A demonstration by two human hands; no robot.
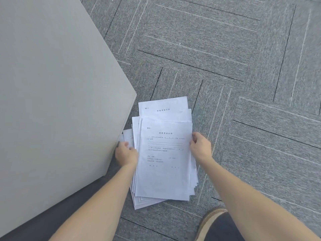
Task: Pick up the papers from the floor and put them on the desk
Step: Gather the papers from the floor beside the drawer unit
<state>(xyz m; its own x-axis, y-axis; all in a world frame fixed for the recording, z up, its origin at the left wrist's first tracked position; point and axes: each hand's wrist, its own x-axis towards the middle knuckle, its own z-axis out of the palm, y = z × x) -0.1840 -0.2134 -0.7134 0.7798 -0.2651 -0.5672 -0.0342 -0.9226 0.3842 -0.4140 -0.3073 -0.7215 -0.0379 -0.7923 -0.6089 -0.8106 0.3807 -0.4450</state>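
A loose stack of white printed papers [165,159] lies on the grey carpet beside the desk corner. My left hand [126,153] grips the stack's left edge, fingers curled under the sheets. My right hand [200,147] pinches the right edge. A further sheet [164,108] pokes out at the far end of the stack, and a few sheets [127,135] stick out to the left, partly under the desk. The desk [57,94] fills the left of the view, its top pale grey.
Grey patterned carpet tiles [243,75] cover the floor to the right and ahead. My shoe [211,220] and dark trouser leg show at the bottom right. The desk's corner [135,95] overhangs close to the papers.
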